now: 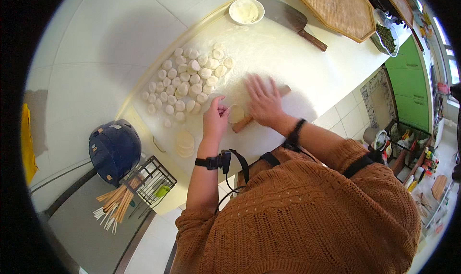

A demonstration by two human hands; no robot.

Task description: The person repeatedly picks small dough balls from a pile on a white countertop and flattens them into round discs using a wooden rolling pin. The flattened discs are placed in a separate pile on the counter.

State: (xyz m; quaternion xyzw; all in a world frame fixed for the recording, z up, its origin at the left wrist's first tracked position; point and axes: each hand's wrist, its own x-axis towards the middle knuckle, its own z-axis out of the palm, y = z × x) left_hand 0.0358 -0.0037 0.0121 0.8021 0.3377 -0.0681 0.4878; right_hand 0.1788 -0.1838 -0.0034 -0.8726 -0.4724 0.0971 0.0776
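Observation:
My left hand (216,115) pinches the edge of a thin round dough wrapper (236,113) with curled fingers. To its right, my right hand (264,101) lies with fingers stretched out over a wooden rolling pin (242,125), its palm on the pin, slightly blurred. Many small pale dough pieces (194,89) are spread on the floured counter (283,53) to the upper left of my left hand. A pile of flat round wrappers (185,143) lies lower left of them.
A white bowl of flour (246,11), cleaver (283,12), wooden tray (336,10) and bowl of chopped greens (385,36) line the back. A blue appliance (114,151) and chopstick rack (149,180) stand left. Green cabinets (407,89) are at right.

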